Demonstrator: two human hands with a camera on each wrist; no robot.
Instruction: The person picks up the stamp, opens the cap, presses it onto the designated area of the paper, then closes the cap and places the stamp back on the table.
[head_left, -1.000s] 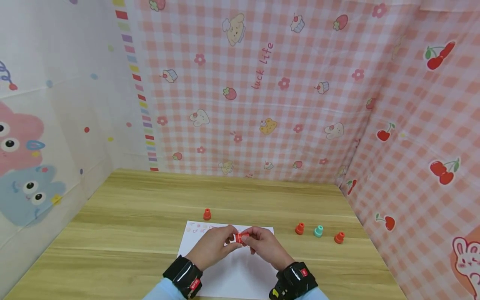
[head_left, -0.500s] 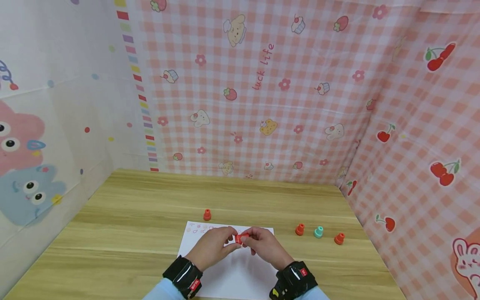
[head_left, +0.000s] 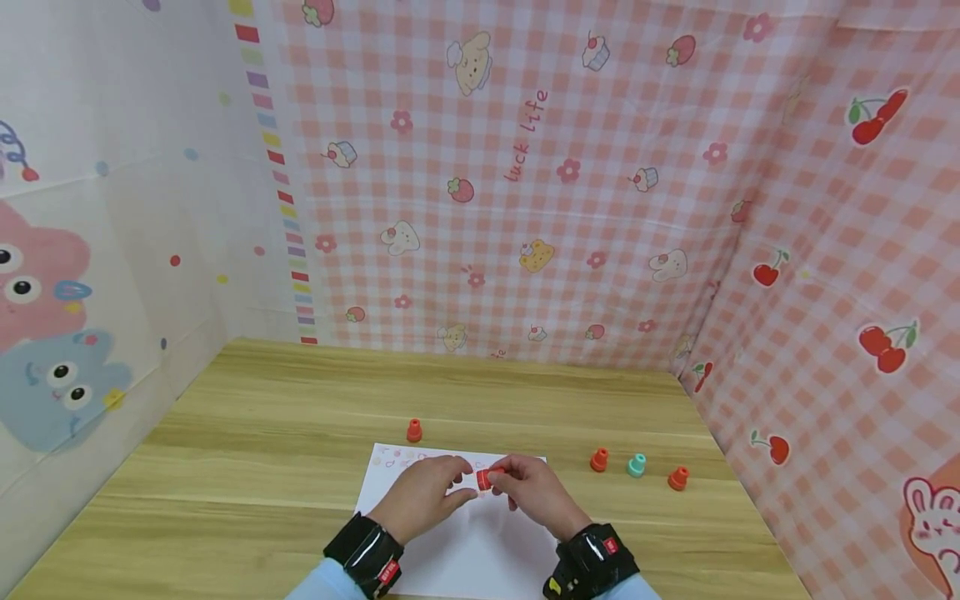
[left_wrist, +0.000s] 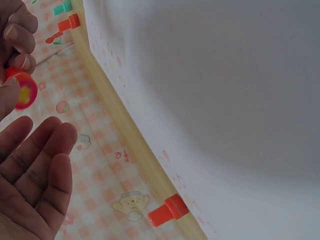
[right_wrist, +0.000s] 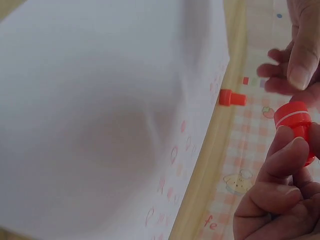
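Observation:
Over the white paper, my right hand pinches a small red toy stamp between thumb and fingers. Its round end faces left, and a pink and yellow pattern shows on the stamp in the left wrist view. A white line runs round the wide part of the stamp in the right wrist view. My left hand is just left of the stamp, fingers loosely bent and apart from it, holding nothing. Rows of small pink and red prints line the paper's far edge, partly behind my hands.
One red stamp stands beyond the paper's far left corner. To the right of the paper stand a red stamp, a teal stamp and another red stamp. Patterned cloth hangs behind the wooden table.
My left fingers have let go of the red stamp, which both hands held before. The right hand has moved it slightly to the right. The standing stamps have not moved.

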